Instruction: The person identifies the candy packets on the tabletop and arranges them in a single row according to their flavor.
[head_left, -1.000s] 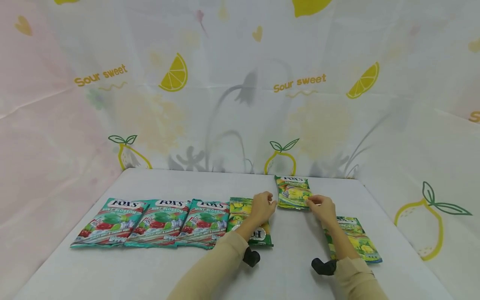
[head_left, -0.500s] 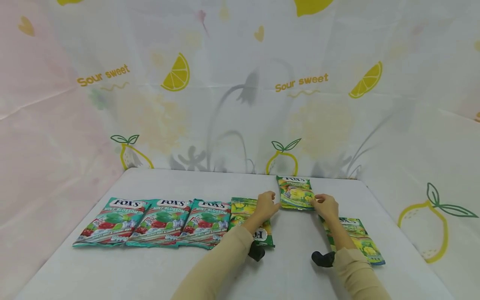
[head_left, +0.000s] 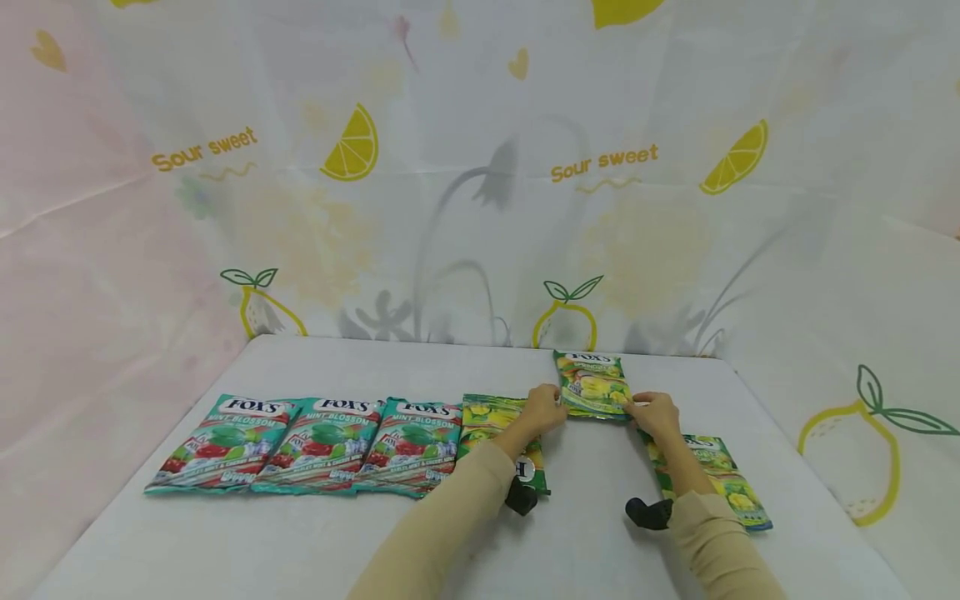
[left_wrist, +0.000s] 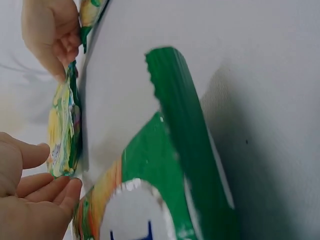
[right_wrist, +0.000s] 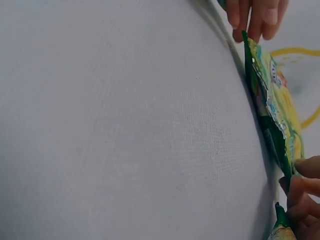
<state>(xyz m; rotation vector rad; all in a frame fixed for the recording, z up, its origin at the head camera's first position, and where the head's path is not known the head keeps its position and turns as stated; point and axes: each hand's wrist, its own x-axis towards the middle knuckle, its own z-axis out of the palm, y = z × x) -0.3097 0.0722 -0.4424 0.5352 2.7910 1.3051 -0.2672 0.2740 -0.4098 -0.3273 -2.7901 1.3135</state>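
A green-and-yellow Fox's candy bag (head_left: 591,390) lies at the back of the table, right of the middle. My right hand (head_left: 655,417) pinches its near right corner between thumb and fingers, as the right wrist view shows. At the near left corner is my left hand (head_left: 543,411), its fingertips by the bag's edge and its thumb (left_wrist: 35,155) held apart from them. Under my left forearm, a second green bag (head_left: 480,421) lies with its lettering upside down. Another green bag (head_left: 720,475) lies partly hidden beneath my right forearm.
Three teal Mint Blossom candy bags (head_left: 318,446) lie side by side on the left half of the white table (head_left: 300,542). A printed cloth (head_left: 450,233) hangs behind the table and along both sides. Black wrist mounts (head_left: 648,514) stick out below my wrists.
My left hand has moved right, up to the near left corner of the back green bag. My right hand keeps its hold on the other corner. The other bags lie as before.
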